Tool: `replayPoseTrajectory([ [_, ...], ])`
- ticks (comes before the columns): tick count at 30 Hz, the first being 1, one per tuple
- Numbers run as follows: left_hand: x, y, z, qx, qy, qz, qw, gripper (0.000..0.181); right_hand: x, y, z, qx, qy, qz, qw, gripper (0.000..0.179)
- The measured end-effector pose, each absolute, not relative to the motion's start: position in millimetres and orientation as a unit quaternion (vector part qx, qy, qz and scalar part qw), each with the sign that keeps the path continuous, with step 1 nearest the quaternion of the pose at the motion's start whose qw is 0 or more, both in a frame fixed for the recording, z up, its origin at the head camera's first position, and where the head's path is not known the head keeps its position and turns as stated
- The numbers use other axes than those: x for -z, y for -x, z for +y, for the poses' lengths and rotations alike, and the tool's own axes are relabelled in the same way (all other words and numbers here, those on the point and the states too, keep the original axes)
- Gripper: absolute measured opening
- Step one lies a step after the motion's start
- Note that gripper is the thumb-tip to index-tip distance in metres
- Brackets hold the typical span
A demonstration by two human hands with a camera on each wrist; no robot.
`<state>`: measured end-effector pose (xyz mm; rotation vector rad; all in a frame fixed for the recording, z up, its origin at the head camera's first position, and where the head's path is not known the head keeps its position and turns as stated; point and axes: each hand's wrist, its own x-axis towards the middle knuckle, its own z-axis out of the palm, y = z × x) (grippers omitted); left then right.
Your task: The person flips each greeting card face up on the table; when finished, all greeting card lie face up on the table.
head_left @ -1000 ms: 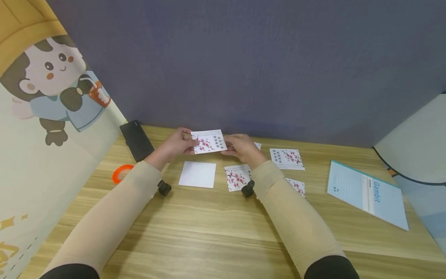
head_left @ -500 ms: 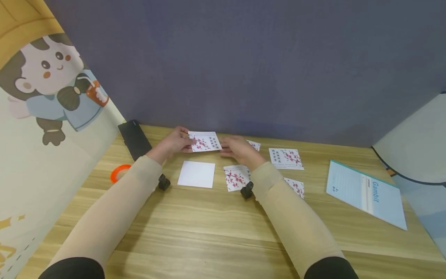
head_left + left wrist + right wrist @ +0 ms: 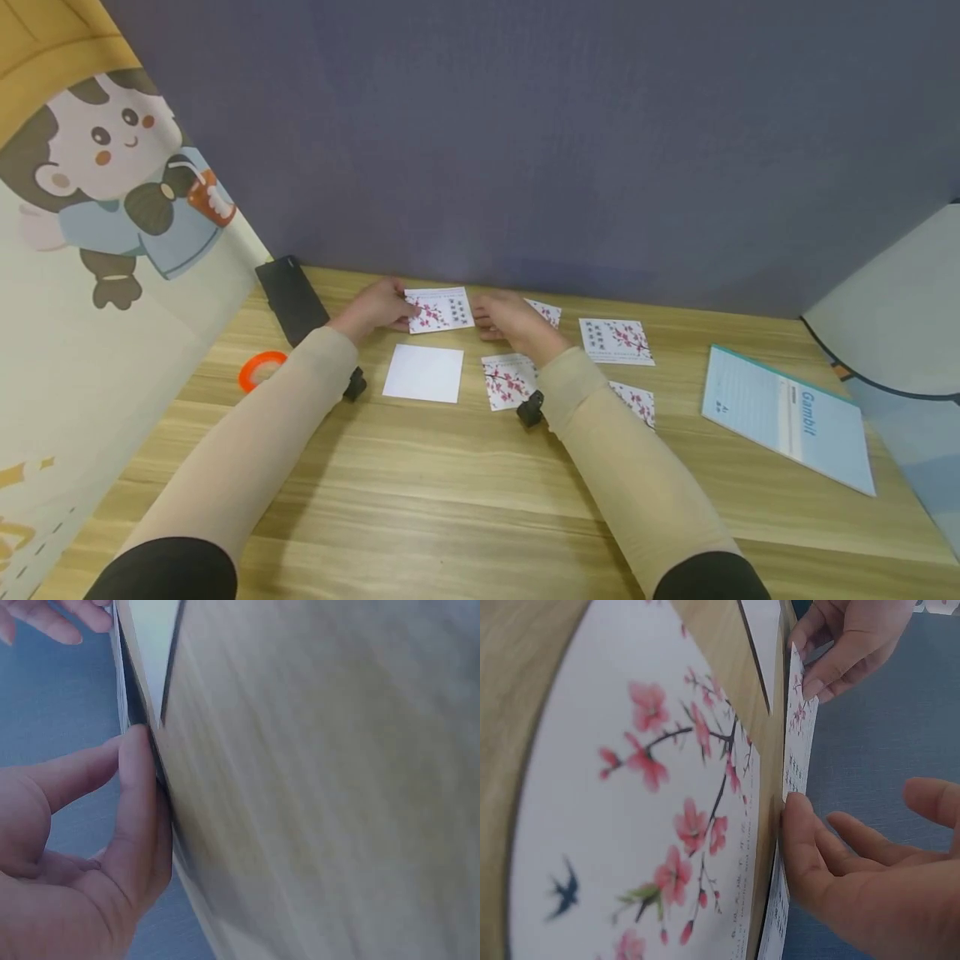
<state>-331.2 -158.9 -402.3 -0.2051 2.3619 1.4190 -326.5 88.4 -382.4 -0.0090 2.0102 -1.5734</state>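
Near the back of the table my left hand [image 3: 382,304] pinches the left edge of a card [image 3: 441,310] printed with pink blossoms and dark characters. The card lies low over the wood, almost flat. Just off its right edge is my right hand [image 3: 513,318], with the thumb apart from the loosely bent fingers and nothing between them, as the right wrist view shows. A plain white card [image 3: 423,373] lies in front of the pinched one. Under the right wrist is another blossom card [image 3: 508,383]; its print with a swallow [image 3: 565,889] fills much of the right wrist view.
Behind the right hand a blossom card [image 3: 547,312] is partly covered. Further right lie two more, one whole [image 3: 617,342] and one partly under the forearm [image 3: 639,403]. A Gambit notepad [image 3: 791,421], an orange tape ring [image 3: 248,367] and a flat black object [image 3: 291,298] flank the cards.
The card has come down toward the table and shifted slightly left with my left hand. My right hand has let go of its right edge and stays close beside it.
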Motion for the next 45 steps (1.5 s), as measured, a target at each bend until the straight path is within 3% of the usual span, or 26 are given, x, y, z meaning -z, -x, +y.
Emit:
replayPoseTrajectory([
  [8,399,331,-161,-0.446,0.062,0.876,0.174,0.053,380,321,93,0.585,0.019,0.752,0.303,0.057],
  [23,399,328,-165,-0.421,0.055,0.89,0.168,0.065,370,305,97,0.581,0.047,0.765,0.276,0.052],
  [30,394,315,-168,-0.379,0.029,0.909,0.172,0.038,367,298,97,0.56,0.064,0.778,0.276,0.052],
  [35,389,305,-170,-0.344,-0.008,0.919,0.194,0.035,367,295,98,0.531,0.082,0.797,0.276,0.054],
  [40,387,296,-171,-0.324,-0.059,0.916,0.227,0.039,370,292,100,0.497,0.106,0.813,0.284,0.071],
  [43,386,290,-173,-0.31,-0.086,0.917,0.235,0.025,373,289,100,0.471,0.12,0.825,0.286,0.075],
  [45,386,287,-174,-0.298,-0.099,0.919,0.238,0.047,374,287,99,0.455,0.126,0.834,0.286,0.075],
])
